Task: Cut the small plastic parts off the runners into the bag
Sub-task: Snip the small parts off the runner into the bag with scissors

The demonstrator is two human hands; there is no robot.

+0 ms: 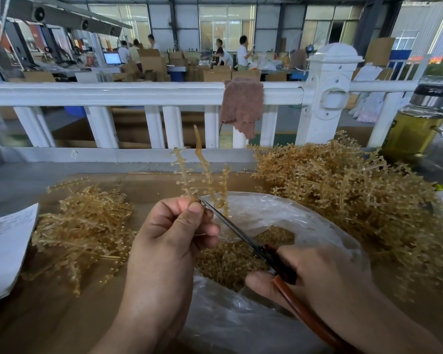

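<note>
Amber translucent plastic runner (202,175) is pinched upright in the left hand (174,231) above the clear plastic bag (266,215); the right hand (317,274) clasps red-handled scissors (243,238). Blades near fingertips risk a nick; parts could miss the bag.

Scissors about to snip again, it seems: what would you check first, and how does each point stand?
1. Left hand grip on the runner: ok.
2. Right hand on the scissors: ok.
3. Blade tip at the runner's base beside the left fingers: not ok, very close.
4. Plastic bag open below the cut: ok.
5. Blades open or shut: cannot tell.
6. Uncut runner pile at the right: ok.
</note>
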